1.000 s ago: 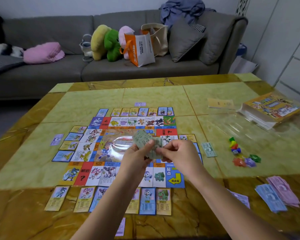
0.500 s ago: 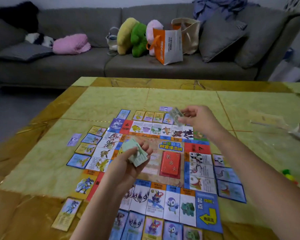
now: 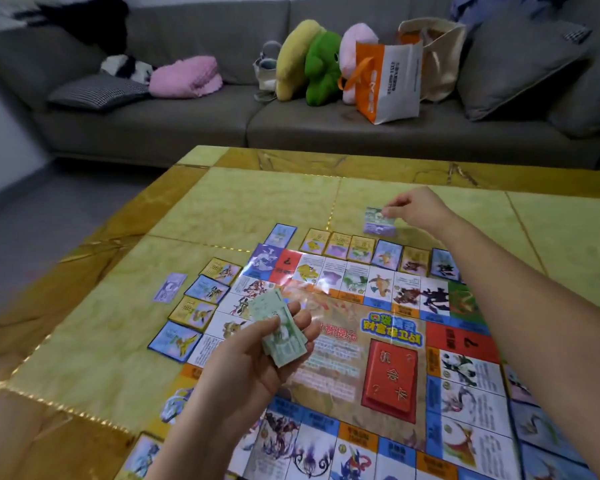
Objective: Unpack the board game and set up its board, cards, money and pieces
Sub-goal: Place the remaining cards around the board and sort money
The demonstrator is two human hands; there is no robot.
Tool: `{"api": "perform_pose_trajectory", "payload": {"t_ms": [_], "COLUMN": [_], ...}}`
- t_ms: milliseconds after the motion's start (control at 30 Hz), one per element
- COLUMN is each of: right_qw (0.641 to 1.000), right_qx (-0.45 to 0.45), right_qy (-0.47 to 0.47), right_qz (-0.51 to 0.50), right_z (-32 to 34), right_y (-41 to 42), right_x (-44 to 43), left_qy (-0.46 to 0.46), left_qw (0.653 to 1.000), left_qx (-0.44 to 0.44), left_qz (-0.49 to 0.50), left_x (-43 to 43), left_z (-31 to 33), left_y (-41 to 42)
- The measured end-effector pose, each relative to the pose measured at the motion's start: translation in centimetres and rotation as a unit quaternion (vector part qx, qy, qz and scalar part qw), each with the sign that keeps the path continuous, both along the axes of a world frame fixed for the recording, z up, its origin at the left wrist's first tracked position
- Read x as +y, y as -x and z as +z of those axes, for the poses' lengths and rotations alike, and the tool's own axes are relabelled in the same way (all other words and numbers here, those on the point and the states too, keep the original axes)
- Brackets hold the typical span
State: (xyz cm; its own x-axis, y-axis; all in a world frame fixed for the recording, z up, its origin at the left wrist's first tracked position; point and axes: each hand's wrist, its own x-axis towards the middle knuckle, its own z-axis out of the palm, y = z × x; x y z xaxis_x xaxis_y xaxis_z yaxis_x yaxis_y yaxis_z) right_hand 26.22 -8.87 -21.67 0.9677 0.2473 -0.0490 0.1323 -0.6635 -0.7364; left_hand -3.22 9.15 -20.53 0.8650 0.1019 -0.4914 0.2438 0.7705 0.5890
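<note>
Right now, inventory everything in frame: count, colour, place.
Table: one, yellow-gold, before the sofa.
Game board: one, multicoloured, on table.
Property cards: over ten, blue and yellow, along board edges.
Red deck: one, board centre.
Purple bills: two, table, left of cards and beyond far row.
Green bill stack: one, in left hand.
Green bill: one, pinched by right hand over far purple bill.
Sofa: one, grey, behind table.
Plush toys: three, yellow, green, pink, on sofa.
Paper bag: one, orange-white, beside plush toys.
Pink blanket: one, sofa's left.
Hands: two, bare; left over board, right beyond far card row.
</note>
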Motion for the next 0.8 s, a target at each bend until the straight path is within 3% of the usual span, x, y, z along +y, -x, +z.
{"api": "perform_pose_trajectory", "payload": {"t_ms": [333, 800], "right_qw": [0.997, 0.995], "right_qx": [0.046, 0.011], "right_qy": [0.054, 0.088], "right_qz": [-0.006, -0.037], "right_z": [-1.2, -1.9], "right_y": [-0.7, -0.6], "right_x": [-0.4, 0.8], "left_qy": [-0.048, -0.034], "left_qw": [0.997, 0.997], "left_qx": [-0.006, -0.003], "left_qz": [-0.058, -0.065], "left_x": [-0.2, 0.1], "left_z": [0.0, 0.1], "left_y": [0.5, 0.6]}}
